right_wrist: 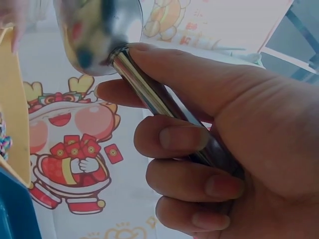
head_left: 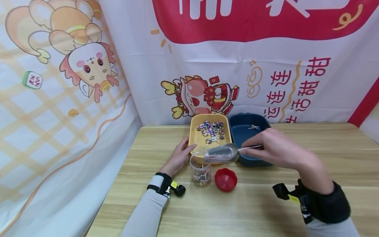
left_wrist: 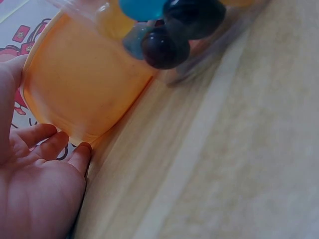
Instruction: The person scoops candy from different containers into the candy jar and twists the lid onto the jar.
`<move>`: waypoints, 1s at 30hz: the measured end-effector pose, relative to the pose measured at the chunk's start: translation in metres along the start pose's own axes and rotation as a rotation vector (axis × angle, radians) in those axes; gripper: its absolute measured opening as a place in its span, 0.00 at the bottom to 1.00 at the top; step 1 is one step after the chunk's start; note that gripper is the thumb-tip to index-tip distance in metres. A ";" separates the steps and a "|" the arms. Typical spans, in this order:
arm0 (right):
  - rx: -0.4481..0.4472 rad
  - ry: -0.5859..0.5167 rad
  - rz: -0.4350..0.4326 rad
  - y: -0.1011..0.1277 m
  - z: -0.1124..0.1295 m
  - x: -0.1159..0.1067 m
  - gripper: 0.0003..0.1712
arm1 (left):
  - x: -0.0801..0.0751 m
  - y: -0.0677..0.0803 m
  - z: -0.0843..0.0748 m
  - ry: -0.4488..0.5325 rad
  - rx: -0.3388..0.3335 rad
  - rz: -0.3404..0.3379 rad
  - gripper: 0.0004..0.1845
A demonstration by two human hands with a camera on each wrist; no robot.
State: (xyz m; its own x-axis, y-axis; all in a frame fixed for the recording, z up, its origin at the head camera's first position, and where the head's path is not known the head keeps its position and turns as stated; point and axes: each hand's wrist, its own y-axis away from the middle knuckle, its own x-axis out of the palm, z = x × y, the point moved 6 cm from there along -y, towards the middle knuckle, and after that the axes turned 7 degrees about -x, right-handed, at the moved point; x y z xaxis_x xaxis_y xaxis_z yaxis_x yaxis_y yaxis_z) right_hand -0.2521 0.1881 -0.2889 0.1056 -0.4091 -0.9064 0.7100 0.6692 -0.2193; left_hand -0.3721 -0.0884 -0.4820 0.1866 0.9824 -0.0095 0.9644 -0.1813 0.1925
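Note:
My right hand (head_left: 273,149) grips the handle of a metal scoop (head_left: 222,153), its fingers wrapped round it in the right wrist view. The scoop lies tilted over the mouth of a clear jar (head_left: 202,179). Inside the jar are lollipops; their round blue, yellow and dark heads (left_wrist: 166,47) show in the left wrist view. My left hand (head_left: 180,155) holds the left side of a yellow tray (head_left: 197,141), thumb over the rim and fingers against the outer wall. Several swirl-patterned lollipops (head_left: 211,129) lie in that tray.
Right of the yellow tray stands a dark blue tray (head_left: 242,122) with a few white-stick lollipops (head_left: 254,127). A small red scalloped bowl (head_left: 226,180) sits beside the jar on the wooden table (head_left: 237,214). A printed cloth (head_left: 142,65) hangs behind the trays.

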 end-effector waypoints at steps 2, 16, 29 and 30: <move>0.003 0.002 0.000 0.001 0.001 -0.001 0.09 | 0.000 0.001 0.000 -0.002 0.001 -0.003 0.36; 0.107 0.198 -0.191 0.028 -0.024 -0.039 0.11 | 0.001 0.001 0.000 0.004 0.010 0.005 0.36; 0.322 0.180 -0.025 0.029 -0.081 -0.025 0.14 | 0.002 0.003 -0.002 -0.005 0.028 0.019 0.35; 0.333 0.185 -0.016 0.028 -0.085 -0.023 0.14 | 0.003 0.004 -0.002 -0.006 0.029 0.020 0.35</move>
State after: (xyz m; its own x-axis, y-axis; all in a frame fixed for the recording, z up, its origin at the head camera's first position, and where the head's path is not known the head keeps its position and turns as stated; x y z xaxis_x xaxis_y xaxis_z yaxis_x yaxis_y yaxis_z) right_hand -0.2938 0.2688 -0.3050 -0.0127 -0.2785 -0.9604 0.9010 0.4134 -0.1318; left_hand -0.3684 -0.0865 -0.4793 0.2066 0.9784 -0.0116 0.9655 -0.2020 0.1642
